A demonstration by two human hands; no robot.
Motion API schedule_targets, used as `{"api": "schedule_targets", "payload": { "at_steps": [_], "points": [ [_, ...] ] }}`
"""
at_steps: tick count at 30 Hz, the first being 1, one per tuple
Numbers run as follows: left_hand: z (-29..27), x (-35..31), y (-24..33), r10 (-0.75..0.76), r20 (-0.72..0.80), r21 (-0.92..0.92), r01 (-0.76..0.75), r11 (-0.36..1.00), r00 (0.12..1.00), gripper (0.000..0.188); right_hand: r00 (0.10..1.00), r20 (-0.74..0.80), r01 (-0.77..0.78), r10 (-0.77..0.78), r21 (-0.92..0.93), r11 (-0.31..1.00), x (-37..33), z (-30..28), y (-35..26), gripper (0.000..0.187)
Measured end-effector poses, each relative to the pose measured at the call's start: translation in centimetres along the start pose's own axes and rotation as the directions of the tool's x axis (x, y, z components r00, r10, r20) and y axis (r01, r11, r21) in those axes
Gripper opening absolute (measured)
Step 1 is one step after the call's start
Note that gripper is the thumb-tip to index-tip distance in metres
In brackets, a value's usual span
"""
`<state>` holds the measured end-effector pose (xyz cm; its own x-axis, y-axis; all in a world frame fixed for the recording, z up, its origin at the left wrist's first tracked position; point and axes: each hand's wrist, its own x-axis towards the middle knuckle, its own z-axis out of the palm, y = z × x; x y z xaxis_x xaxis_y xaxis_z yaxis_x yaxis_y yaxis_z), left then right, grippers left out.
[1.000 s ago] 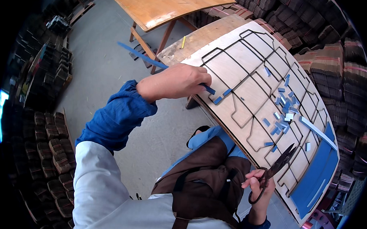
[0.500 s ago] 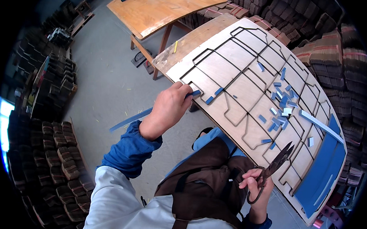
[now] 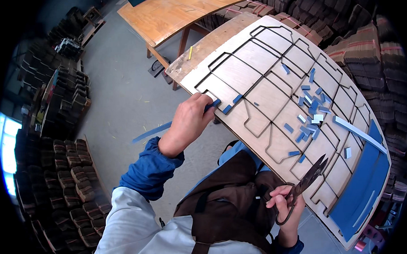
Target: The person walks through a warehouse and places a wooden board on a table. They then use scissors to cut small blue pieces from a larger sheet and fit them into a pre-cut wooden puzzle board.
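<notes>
My left hand (image 3: 191, 120) is closed on a long blue foam strip (image 3: 153, 131). Its short end lies against the near left corner of a pale wooden die board (image 3: 254, 84) with dark blade lines; the tail hangs past my wrist over the floor. My right hand (image 3: 286, 208) grips rusty scissors (image 3: 305, 184) by the handles, blades pointing up and away over the board's near edge, slightly apart. Two blue foam pieces (image 3: 231, 104) sit along the blades just right of my left fingertips. Many small cut foam pieces (image 3: 312, 106) lie scattered mid-board.
A blue foam sheet (image 3: 360, 195) and a pale strip (image 3: 359, 134) lie at the board's right end. Behind stands an orange-brown wooden table (image 3: 171, 14). Stacked brown cardboard (image 3: 76, 181) lines the left, with more stacks (image 3: 358, 52) at the back right.
The view has shifted slightly, so the board sits a little differently in the picture. My left hand still presses the strip at the corner; the scissors are held much as before.
</notes>
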<state>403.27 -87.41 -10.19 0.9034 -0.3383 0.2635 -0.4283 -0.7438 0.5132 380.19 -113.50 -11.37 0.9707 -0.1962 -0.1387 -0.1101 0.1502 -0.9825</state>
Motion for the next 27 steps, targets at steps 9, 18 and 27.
{"api": "schedule_targets", "payload": {
  "at_steps": [9, 18, 27],
  "points": [
    [1.0, 0.1, 0.4, -0.063, -0.069, 0.024, 0.065, 0.998, 0.996, 0.015, 1.0, 0.009, -0.006, 0.006, 0.037, 0.999, 0.1, -0.5, 0.1, 0.016],
    [2.1, -0.3, 0.6, -0.064, -0.158, 0.076, 0.077, 0.994, 0.985, 0.015, 1.0, 0.001, -0.026, 0.026, 0.104, 0.994, 0.1, -0.8, 0.3, 0.016],
    [2.4, -0.6, 1.0, -0.092, -0.208, 0.071, 0.109, 0.992, 0.974, 0.015, 1.0, 0.026, -0.009, 0.007, 0.051, 0.999, -0.2, -1.0, 0.7, 0.015]
  ]
}}
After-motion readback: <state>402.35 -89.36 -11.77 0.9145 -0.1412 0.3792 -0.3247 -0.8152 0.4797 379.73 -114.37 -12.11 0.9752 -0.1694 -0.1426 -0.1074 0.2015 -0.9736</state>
